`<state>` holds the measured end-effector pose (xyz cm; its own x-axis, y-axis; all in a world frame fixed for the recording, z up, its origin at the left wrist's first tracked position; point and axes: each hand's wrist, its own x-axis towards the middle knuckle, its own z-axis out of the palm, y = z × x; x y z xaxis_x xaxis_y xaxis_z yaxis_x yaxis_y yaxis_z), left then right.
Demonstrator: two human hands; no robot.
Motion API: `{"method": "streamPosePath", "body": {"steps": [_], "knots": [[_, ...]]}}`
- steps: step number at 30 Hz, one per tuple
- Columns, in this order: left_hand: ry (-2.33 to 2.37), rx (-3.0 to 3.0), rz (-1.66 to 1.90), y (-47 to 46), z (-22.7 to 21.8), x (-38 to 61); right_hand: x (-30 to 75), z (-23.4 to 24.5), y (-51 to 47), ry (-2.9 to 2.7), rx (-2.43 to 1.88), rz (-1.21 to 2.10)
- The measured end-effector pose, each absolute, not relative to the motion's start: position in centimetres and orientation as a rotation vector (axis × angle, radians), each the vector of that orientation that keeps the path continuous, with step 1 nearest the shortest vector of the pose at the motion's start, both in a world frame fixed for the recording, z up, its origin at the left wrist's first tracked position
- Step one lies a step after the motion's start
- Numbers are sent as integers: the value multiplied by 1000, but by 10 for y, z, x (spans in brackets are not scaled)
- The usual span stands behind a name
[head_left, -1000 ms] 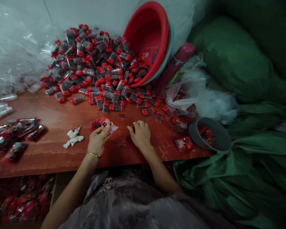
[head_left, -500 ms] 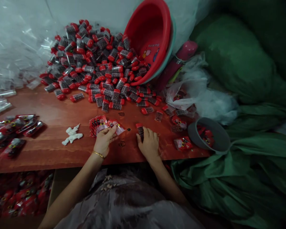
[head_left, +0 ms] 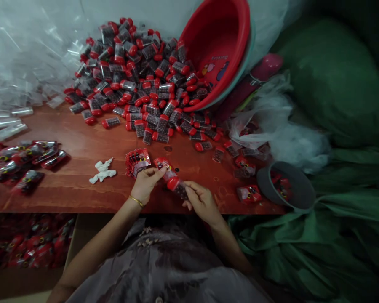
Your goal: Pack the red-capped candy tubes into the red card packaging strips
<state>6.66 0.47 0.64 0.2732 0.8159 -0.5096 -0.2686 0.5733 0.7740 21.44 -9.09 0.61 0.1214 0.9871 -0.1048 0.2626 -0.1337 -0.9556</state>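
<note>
Between the thumb and fingers of my left hand (head_left: 148, 183) is a small red printed packet (head_left: 164, 164), pinched at its near side. My right hand (head_left: 202, 201) grips a small clear container with a red cap (head_left: 174, 183) and dark contents. Its capped end points up-left and meets the packet; whether it is inside the packet I cannot tell. Beside my left hand, a fanned stack of red packets (head_left: 137, 160) lies on the table. A large pile of the same red-capped containers (head_left: 145, 84) spreads over the back of the table.
A red basin (head_left: 240, 46) leans behind the pile, next to a pink bottle (head_left: 268, 67). Filled packets (head_left: 28, 162) lie at left near crumpled white tissue (head_left: 103, 170). At right stands a grey bowl (head_left: 308, 191). Below the table's left edge is a box of packets (head_left: 34, 240).
My right hand has lifted the red-capped container off the table and brought it left to the packet. My left hand has moved a packet rightward, away from the stack. The view has shifted slightly.
</note>
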Motion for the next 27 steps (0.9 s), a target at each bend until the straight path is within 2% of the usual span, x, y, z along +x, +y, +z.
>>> {"method": "streamPosePath", "body": {"steps": [12,20,27], "knots": [[929,746,825,5,1,63,201,-2,-77,-1083,-1488,1141],[898,597,877,-6,-6,70,186,-14,-71,-1088,-1507,929],[818,655,862,-4,-5,72,175,-14,-63,-1076,-1421,1034]]}}
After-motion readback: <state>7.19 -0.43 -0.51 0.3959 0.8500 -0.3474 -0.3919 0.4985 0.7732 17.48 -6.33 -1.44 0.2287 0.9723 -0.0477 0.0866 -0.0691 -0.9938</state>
